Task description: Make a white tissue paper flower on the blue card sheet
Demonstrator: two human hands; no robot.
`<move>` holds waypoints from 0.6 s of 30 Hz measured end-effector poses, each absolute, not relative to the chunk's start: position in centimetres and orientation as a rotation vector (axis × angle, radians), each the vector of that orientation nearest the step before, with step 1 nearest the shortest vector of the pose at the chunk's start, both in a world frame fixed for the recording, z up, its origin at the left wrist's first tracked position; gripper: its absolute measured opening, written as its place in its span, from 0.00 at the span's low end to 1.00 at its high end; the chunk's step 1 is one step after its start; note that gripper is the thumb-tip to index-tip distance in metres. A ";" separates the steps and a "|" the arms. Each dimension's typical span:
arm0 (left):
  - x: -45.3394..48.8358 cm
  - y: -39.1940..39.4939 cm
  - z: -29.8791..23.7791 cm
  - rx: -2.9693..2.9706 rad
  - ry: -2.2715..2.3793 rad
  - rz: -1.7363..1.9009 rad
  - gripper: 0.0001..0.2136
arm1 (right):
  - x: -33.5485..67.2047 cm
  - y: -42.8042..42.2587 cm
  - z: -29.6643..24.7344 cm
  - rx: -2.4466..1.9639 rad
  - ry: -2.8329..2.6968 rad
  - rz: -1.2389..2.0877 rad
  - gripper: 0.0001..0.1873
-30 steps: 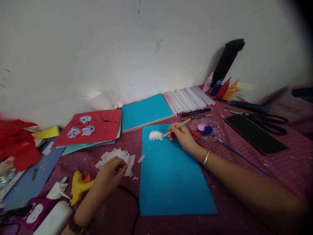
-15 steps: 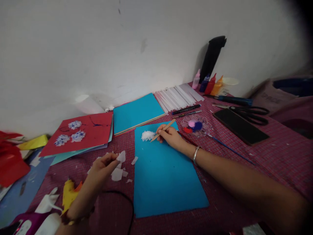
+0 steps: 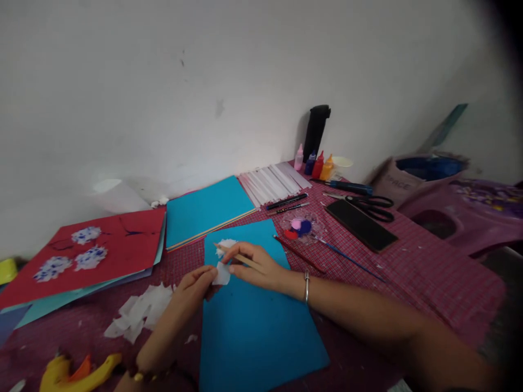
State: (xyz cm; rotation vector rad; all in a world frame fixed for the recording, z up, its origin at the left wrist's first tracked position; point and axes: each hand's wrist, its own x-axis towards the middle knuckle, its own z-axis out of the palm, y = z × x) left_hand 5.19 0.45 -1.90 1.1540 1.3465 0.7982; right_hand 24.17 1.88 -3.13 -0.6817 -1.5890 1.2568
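Observation:
My left hand (image 3: 199,283) pinches a small square of white paper (image 3: 222,273) by its left edge. In my right hand (image 3: 257,265) a light wooden stick (image 3: 245,260) slants up to the left, and the fingers of that hand reach the paper's right side. Both hands are closed, over the blue sheet (image 3: 261,332). Just behind them on this sheet lies a ruffled white paper cluster (image 3: 223,247), partly hidden by the right fingers. Left of my left forearm is a heap of white paper pieces (image 3: 141,313).
A red sheet (image 3: 134,245) with blue-tipped white paper flowers lies left. Behind are another blue sheet (image 3: 204,209) and white paper strips (image 3: 272,182). Right are a paint palette (image 3: 300,226), scissors (image 3: 368,204), and a dark phone-like slab (image 3: 359,223). A yellow glue gun (image 3: 77,375) lies front left.
My left hand has moved right from the paper heap to the blue sheet with a paper piece. My right hand has come toward it, still holding the stick. The view has shifted.

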 end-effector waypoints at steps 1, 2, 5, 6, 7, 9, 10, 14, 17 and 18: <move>5.2 0.5 -2.0 1.169 1.350 0.793 0.13 | 24.2 1.9 -3.1 -0.703 -1.603 1.198 0.07; 5.2 0.5 -2.0 1.182 1.351 0.787 0.13 | 24.2 1.9 -3.1 -0.719 -1.625 1.157 0.08; 5.2 0.3 -1.9 1.221 1.349 0.769 0.14 | 24.1 1.9 -3.4 -0.732 -1.702 1.133 0.10; 5.2 0.2 -1.8 1.246 1.352 0.757 0.14 | 24.0 1.8 -3.6 -0.728 -1.725 1.141 0.11; 5.2 0.1 -1.6 1.283 1.357 0.746 0.15 | 23.9 1.8 -3.7 -0.724 -1.744 1.149 0.11; 5.4 -0.1 -1.4 1.381 1.366 0.729 0.15 | 23.7 1.6 -3.9 -0.733 -1.759 1.151 0.11; 5.6 -0.2 -1.2 1.431 1.369 0.729 0.15 | 23.6 1.5 -4.0 -0.746 -1.757 1.143 0.10; 6.1 -0.2 -1.0 1.495 1.367 0.790 0.10 | 23.4 1.5 -3.8 -0.771 -1.705 1.123 0.04; 5.7 0.3 -0.7 1.392 1.347 0.901 0.08 | 23.9 2.5 -3.7 -0.766 -1.530 1.196 0.05; 5.4 0.6 -0.5 1.339 1.347 0.956 0.09 | 24.1 3.1 -3.9 -0.784 -1.445 1.227 0.06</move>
